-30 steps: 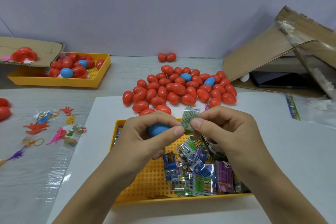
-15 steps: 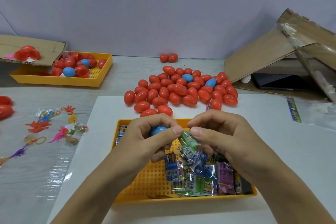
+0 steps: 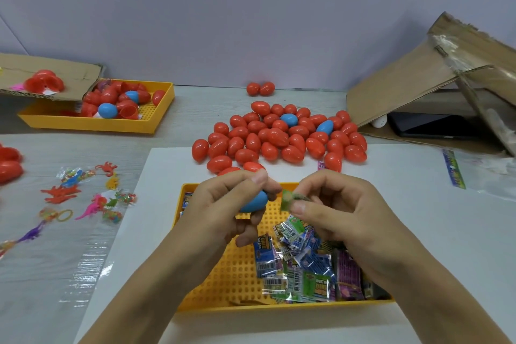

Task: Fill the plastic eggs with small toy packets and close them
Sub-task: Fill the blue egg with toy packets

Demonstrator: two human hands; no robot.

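Left hand (image 3: 223, 209) grips a blue egg (image 3: 255, 201); right hand (image 3: 332, 204) pinches a green packet (image 3: 287, 200) beside it. Filling pending; many packets (image 3: 301, 265) remain, lower centre.

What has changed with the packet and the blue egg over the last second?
The right hand has folded the green packet, which stood flat and upright a second ago, into a small wad and brought it down to the blue egg piece. The left hand still grips that piece. The packet is not yet inside. The pile of eggs and the yellow tray of packets have not moved.
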